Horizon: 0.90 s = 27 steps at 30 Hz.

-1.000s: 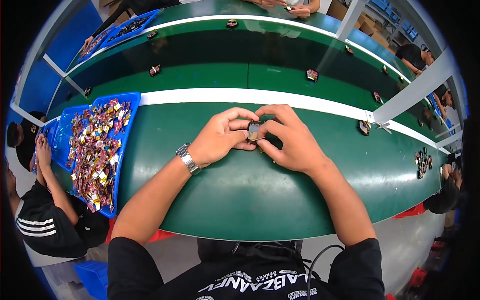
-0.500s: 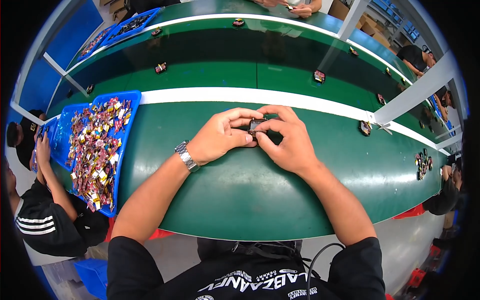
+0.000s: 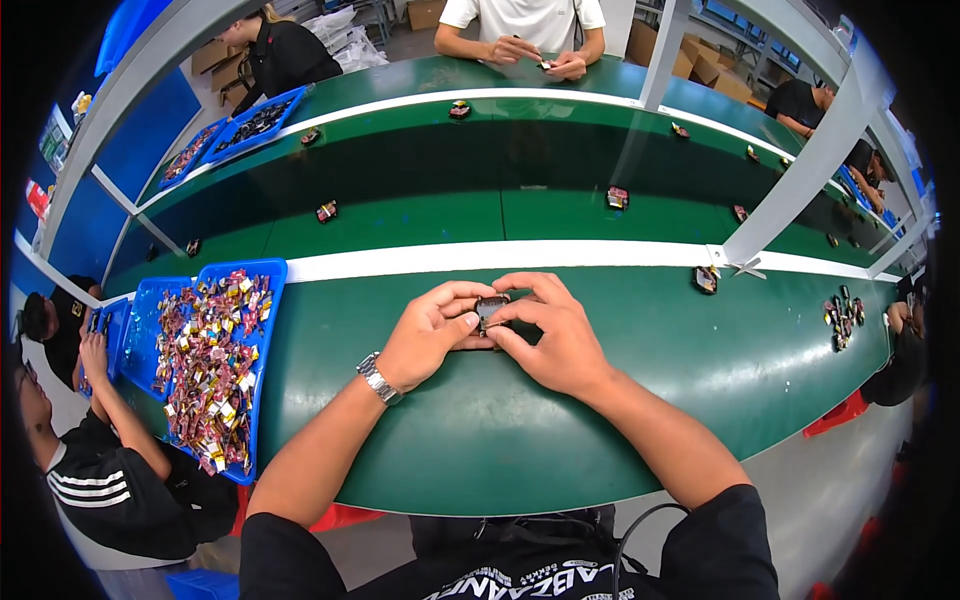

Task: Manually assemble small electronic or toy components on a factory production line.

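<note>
Lifted since half a second ago, the wearer's head brings more of a white-shirted worker (image 3: 520, 22) opposite into sight, while left hand (image 3: 425, 338) and right hand (image 3: 555, 335) stay closed on one small dark device (image 3: 491, 308). From where I stand, the left cradles it from its left side, fingers curled round the far and near edges, thumb laid by the grey face. The right grips the opposite side, index finger and thumb pinching near the closer right corner. The device thus lies between the two sets of fingertips, over the green table (image 3: 480, 430), neither hand the nearer; its long axis seems to point away from the body, though fingers cover its ends. Whether it touches the tabletop, I cannot tell. A metal watch (image 3: 379, 379) circles the left wrist. Off to the left, a blue tray (image 3: 261, 372) holds a heap of red, white and yellow parts (image 3: 213, 380); a worker in black (image 3: 95, 490) stays close beside it. Ahead, past a white rail (image 3: 420, 260), units (image 3: 617, 197) dot a green belt (image 3: 420, 220). To the right, a lone unit (image 3: 705, 279) rests below a grey post (image 3: 795, 180), a small cluster (image 3: 844, 320) farther along.
</note>
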Tool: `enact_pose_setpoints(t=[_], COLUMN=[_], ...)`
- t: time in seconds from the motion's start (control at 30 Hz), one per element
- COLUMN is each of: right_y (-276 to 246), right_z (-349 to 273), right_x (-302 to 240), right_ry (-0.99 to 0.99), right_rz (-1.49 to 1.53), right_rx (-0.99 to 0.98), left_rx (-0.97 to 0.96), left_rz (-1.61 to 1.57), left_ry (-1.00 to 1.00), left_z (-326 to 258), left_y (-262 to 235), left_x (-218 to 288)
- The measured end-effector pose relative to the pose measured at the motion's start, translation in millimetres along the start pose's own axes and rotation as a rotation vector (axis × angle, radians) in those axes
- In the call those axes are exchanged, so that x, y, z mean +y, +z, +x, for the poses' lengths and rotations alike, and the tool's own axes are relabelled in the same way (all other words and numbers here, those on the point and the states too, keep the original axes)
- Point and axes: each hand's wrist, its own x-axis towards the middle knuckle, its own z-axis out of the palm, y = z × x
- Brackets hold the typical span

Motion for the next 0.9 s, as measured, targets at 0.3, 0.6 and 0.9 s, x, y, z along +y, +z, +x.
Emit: enact_pose_setpoints(t=[0.3,0.6,0.9], right_y=[11,12,12], right_z=[0,1,0], right_x=[1,7,-4], right_ry=[-0.050,-0.001,0.045], right_rz=[-0.039,0.023,-0.028], right_rx=[0.082,0.075,0.074], left_rx=[-0.010,-0.014,-0.015], left_rz=[-0.020,-0.041,-0.083], left_ry=[-0.002,0.006,0.001], left_z=[0,2,1], left_y=[-2,-4,-1], left_x=[-4,-6,-9])
